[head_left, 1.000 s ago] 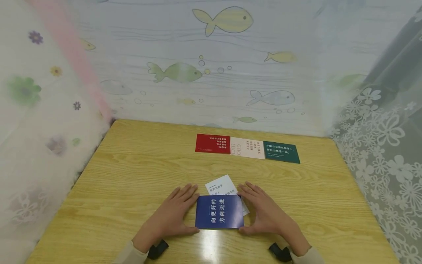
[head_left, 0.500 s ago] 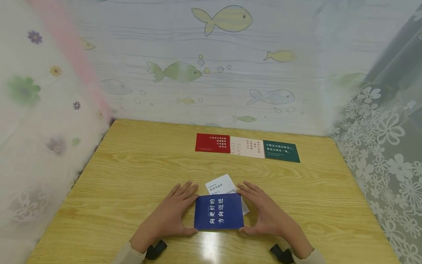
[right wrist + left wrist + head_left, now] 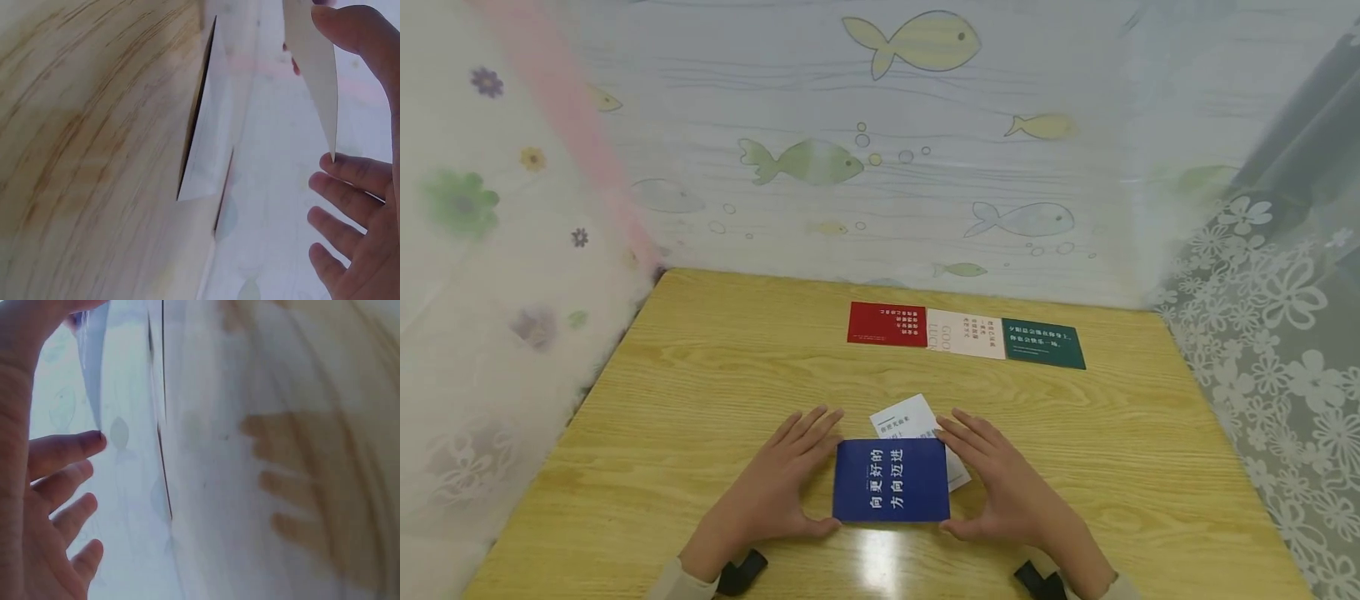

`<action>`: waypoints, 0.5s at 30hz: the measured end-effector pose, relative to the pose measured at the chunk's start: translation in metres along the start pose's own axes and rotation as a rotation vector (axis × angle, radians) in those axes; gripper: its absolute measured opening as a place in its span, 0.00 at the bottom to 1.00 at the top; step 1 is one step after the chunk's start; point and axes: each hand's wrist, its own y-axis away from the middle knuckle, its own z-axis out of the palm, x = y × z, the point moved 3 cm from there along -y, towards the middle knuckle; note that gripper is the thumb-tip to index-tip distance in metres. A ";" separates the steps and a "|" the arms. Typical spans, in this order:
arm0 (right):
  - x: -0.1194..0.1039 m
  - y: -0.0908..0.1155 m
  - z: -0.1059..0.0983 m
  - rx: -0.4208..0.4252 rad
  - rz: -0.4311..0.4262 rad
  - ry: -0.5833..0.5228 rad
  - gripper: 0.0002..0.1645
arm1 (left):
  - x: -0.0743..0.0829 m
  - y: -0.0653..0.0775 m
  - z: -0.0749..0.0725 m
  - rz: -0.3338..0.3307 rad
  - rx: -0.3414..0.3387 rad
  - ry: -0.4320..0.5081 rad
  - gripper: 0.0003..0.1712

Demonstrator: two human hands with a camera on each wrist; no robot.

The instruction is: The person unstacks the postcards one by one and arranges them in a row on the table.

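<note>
Both hands hold a blue card with white Chinese lettering, lying sideways and raised off the table. My left hand grips its left side, thumb at the near corner and index fingertip at the far corner. In the same way my right hand grips the right side; the other fingers of both hands are spread. The right wrist view shows the card's pale underside between thumb and index fingertip. Below it on the table lies a white printed card, partly hidden by the blue one.
Toward the back of the wooden table, a red card, a pale pink card and a dark green card lie edge to edge in a row. A fish-patterned curtain hangs behind the table's far edge.
The blue card has shifted slightly left, held by both hands, and looks a little larger in the head view. The white card and the back row stay in place.
</note>
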 end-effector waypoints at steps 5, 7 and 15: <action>-0.003 -0.002 0.000 0.019 -0.034 0.061 0.67 | -0.002 0.003 -0.008 -0.002 0.044 -0.015 0.59; -0.005 -0.006 -0.001 0.031 -0.057 0.070 0.67 | -0.004 0.004 -0.012 -0.005 0.061 -0.015 0.58; -0.008 -0.019 -0.006 0.051 -0.075 0.034 0.66 | -0.010 0.005 -0.024 -0.003 0.124 -0.006 0.60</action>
